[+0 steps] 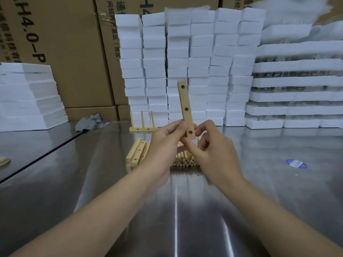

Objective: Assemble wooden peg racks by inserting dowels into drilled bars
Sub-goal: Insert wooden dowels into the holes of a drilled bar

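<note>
A wooden bar (pixel 185 104) with three drilled holes stands upright above the steel table. My left hand (pixel 165 143) pinches its lower end between thumb and fingers. My right hand (pixel 211 153) grips the same lower end from the right, fingers curled, its index finger under the bar. Beneath my hands lies a pile of dowels (pixel 183 161), partly hidden. To the left of the pile is a stack of drilled bars (pixel 136 154). An assembled rack (pixel 142 123) with three upright pegs stands behind them.
White foam blocks (pixel 185 58) are stacked high at the back, more foam trays (pixel 297 89) at right and foam sheets (pixel 27 97) at left. Cardboard boxes (pixel 74 52) stand behind. A grey rag (pixel 89 122) and a blue sticker (pixel 296 163) lie on the steel table (pixel 185 210).
</note>
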The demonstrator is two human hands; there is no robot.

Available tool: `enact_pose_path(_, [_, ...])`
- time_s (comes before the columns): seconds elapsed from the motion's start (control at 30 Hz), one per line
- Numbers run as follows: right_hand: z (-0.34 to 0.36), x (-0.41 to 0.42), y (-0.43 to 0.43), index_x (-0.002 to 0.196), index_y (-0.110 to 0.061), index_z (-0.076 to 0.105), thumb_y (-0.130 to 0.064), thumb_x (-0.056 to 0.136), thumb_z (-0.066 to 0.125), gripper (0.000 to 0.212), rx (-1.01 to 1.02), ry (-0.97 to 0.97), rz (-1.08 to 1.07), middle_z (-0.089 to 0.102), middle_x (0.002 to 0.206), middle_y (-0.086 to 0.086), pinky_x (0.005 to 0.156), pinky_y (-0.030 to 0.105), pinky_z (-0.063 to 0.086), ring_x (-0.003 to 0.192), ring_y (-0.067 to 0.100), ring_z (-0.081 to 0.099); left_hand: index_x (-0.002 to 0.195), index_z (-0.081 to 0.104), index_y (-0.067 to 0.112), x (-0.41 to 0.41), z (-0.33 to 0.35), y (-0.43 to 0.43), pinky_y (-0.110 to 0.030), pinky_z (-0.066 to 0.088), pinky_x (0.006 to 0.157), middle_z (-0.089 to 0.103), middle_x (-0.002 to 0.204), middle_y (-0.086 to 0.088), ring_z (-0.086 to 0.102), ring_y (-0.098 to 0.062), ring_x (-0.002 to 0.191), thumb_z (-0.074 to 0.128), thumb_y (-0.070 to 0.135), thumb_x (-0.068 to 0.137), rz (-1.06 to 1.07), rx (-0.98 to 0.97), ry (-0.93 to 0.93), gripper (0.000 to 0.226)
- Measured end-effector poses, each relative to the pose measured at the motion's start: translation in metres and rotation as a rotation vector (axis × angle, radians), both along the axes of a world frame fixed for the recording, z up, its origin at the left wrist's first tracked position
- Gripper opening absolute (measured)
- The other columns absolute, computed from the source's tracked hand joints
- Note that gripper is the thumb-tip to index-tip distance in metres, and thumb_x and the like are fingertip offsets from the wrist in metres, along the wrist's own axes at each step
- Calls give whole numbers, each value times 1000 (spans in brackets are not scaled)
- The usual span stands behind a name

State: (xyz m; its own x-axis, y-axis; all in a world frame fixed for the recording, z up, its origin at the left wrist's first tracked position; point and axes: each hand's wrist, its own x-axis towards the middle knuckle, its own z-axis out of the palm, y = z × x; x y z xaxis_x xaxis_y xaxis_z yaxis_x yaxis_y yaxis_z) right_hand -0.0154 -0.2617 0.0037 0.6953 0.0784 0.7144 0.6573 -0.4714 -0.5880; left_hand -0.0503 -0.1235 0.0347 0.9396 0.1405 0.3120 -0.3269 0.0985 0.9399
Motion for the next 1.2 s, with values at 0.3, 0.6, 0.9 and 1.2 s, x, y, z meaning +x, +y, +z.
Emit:
enact_pose_path(0.3, [-3,0,4,84,-38,46,-64,83,67,33,-99,63,-2,63,67,-14,57,35,49,62,9,59,112,81,24,9,-8,1,-28,48,76,77,95,8,68,-8,85,54,34,112,24,3,71,28])
enact_pose_path(0.6, [-12,21,-8,117,-35,68,-51,88,76,33,-474,2,-97,55,107,-16,96,36,46,115,12,45,140,61,39,17,-1,35,-25,54,72,74,114,11,72,-1,93,68,39,105,245,166,-25,36])
enact_pose_path(0.9, [-17,30,-2,134,-34,65,-51,90,75,48,-695,44,-169,56,135,-8,106,39,32,132,21,40,121,76,39,19,-4,39,-28,52,80,74,112,11,74,0,94,67,31,106,239,20,32,19])
enact_pose_path(1.2, [-17,28,3,121,-36,67,-32,98,70,23,-686,-19,-198,65,114,-11,106,37,29,119,18,54,126,73,21,16,5,43,-23,43,66,81,108,9,64,-6,82,70,43,102,43,-397,285,32])
